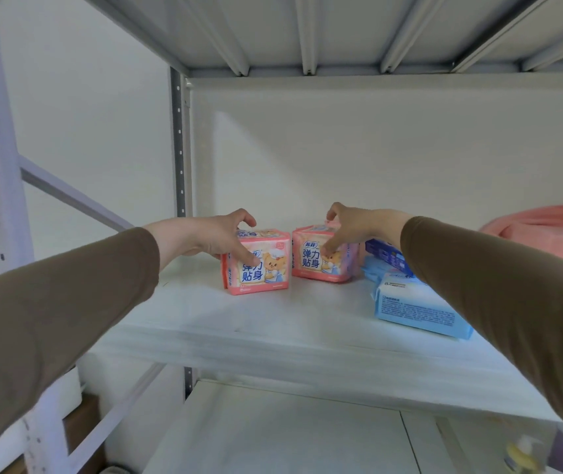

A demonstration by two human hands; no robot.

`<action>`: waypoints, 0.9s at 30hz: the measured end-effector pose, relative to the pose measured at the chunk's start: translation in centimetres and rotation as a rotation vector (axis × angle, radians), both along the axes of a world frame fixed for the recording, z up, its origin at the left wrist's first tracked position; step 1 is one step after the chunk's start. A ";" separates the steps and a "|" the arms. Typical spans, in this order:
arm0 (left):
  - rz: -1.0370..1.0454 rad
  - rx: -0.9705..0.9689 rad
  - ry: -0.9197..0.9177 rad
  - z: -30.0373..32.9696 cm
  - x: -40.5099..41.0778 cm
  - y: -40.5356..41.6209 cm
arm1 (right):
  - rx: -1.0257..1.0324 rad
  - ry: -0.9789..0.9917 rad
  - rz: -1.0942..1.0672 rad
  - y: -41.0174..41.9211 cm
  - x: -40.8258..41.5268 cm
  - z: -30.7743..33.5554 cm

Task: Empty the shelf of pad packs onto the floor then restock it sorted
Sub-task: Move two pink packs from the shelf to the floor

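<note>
Two pink pad packs stand upright side by side on the shelf (273, 323), printed fronts toward the camera, with a narrow gap between them. The left hand (218, 237) grips the left pink pack (259, 268) from its outer side: thumb pressed on the front face, fingers curled over the top edge. The right hand (348, 227) grips the right pink pack (317, 258) likewise from above, thumb on the front, fingers hooked over the top toward the back. Each pack lies directly under its own hand, so neither arm needs to cross; the packs' tall faces run across the shelf, parallel to its front edge.

Just outside the right hand, under the right sleeve, lie a dark blue pack (387, 256) and a light blue pack (413, 309), the latter flat and angled toward the shelf's front. Farther right sits a larger pink bundle (546, 230), partly cut off by the frame edge. Whether the pink packs are being set down or lifted cannot be told.
</note>
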State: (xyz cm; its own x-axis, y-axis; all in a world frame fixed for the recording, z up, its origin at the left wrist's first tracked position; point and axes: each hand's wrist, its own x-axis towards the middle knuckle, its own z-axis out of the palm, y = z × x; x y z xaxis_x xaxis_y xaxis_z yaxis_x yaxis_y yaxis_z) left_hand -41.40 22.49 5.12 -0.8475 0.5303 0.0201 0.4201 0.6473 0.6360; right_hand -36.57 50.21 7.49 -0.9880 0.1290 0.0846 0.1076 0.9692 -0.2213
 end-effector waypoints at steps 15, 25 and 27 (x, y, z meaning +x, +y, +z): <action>-0.030 0.092 0.045 0.7 7.3 -4.4 | -0.154 0.300 -0.077 -4.3 11.7 1.1; -0.002 0.100 0.070 -0.5 20.2 -8.9 | -0.238 0.354 -0.039 -8.2 23.9 -1.6; 0.003 0.083 0.066 -1.3 22.8 -10.0 | -0.252 0.342 -0.043 -8.9 26.5 -2.7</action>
